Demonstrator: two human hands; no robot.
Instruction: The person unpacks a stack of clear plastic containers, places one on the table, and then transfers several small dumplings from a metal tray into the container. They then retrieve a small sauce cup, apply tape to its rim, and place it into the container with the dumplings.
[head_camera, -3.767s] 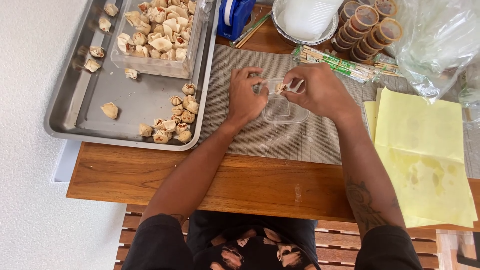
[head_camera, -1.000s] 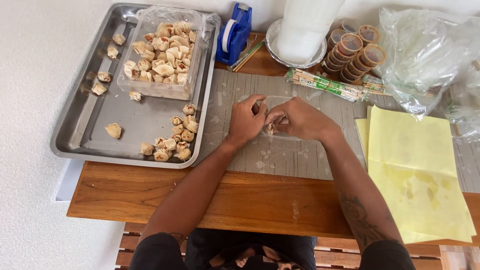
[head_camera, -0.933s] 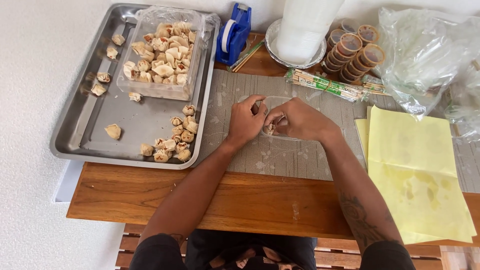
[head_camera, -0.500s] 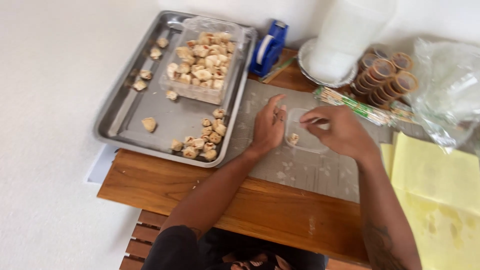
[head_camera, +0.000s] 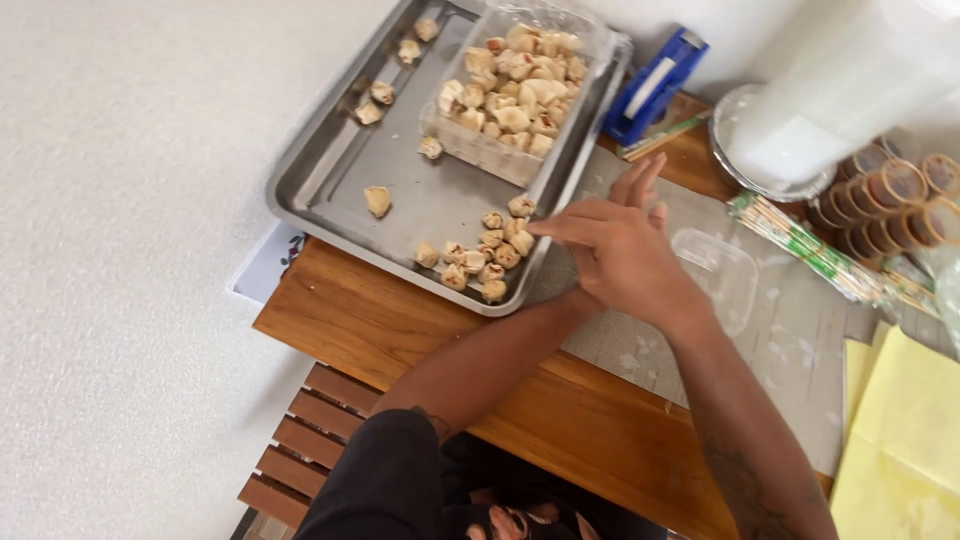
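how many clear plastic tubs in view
2: a full tub in the metal tray, an empty tub beside the right hand; the blurred white stack behind may hide more.

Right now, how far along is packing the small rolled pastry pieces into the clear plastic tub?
Done: little that shows; the clear plastic tub looks empty. In hand: the right hand reaches toward the small rolled pastry pieces on the steel tray, over the left hand. Left: that cluster, scattered pieces, a full container.

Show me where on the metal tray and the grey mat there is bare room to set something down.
Bare tray floor lies between the lone piece and the clear tub. The mat is open between the small clear container and the yellow sheets. It is crowded at the tray's near corner, where the right hand reaches over the cluster of pieces.
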